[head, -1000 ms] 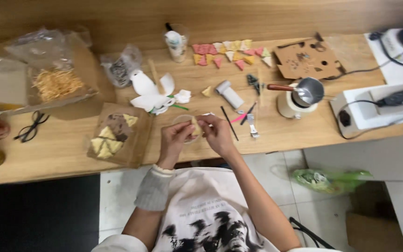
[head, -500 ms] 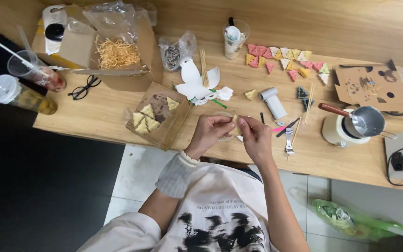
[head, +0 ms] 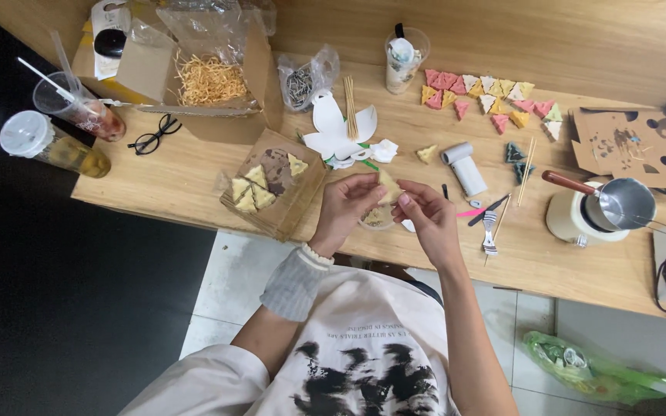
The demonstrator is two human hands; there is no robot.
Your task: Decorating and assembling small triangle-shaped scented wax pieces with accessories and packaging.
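Yellow triangle (head: 388, 183): pinched between your left hand (head: 346, 205) and right hand (head: 428, 218), fingers closed on it, apparently above a small dish (head: 377, 219).

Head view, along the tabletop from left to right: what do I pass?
Lidded cup → black glasses → cardboard tray of triangles → left hand → right hand → fork → metal strainer.

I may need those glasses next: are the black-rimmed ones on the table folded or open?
Folded. The glasses lie flat on the wooden table beside the cardboard box, temples tucked behind the lenses.
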